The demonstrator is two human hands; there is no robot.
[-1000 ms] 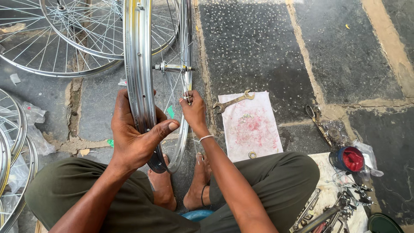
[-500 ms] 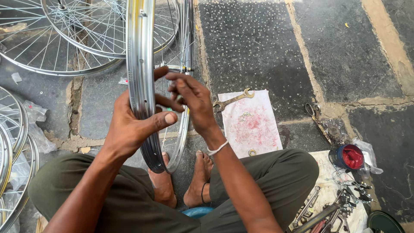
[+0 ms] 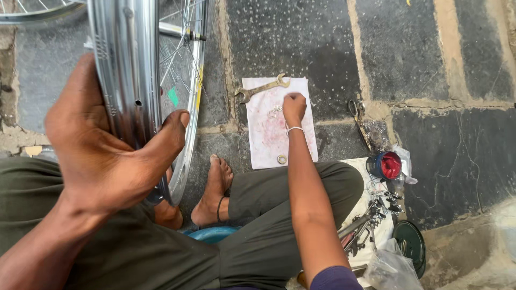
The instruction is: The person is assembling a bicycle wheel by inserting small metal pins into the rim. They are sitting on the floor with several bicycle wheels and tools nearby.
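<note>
right hand [image 3: 294,103] has left the wheel, fingertips now bunched, pinching at small metal bits [image 3: 274,112] mid-sheet on the stained paper [image 3: 264,140], near its top edge by the wrench [image 3: 262,87]; left hand [image 3: 102,147] still wraps the upright chrome rim [image 3: 126,70], thumb pressed across; floor's stone.

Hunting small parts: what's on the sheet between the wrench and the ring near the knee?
Head view: the right hand over small metal bits, on the stained sheet.

Glossy chromed metal wheel rim [image 3: 126,80]; matt paper sheet [image 3: 277,134]; rough stone floor [image 3: 430,70].
</note>
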